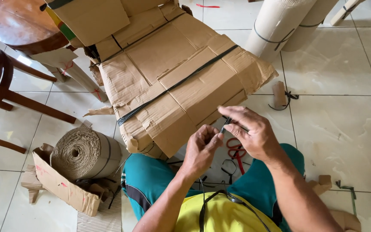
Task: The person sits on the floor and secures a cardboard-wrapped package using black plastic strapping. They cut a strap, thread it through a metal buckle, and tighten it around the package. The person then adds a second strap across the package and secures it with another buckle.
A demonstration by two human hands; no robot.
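L hand [202,148] & R hand [250,131] both pinch black strap [226,125]; cardboard-wrapped bundle [172,73] just beyond grip, red scissors [236,151] below.

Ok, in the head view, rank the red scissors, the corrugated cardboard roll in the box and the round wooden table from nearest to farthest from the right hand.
From the right hand:
1. Red scissors, on the floor just below that hand.
2. Corrugated cardboard roll, lying in an open box at lower left.
3. Round wooden table, at the far upper left corner.

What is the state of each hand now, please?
Left hand: closed, pinching the thin black plastic strap.
Right hand: closed, pinching the same strap.
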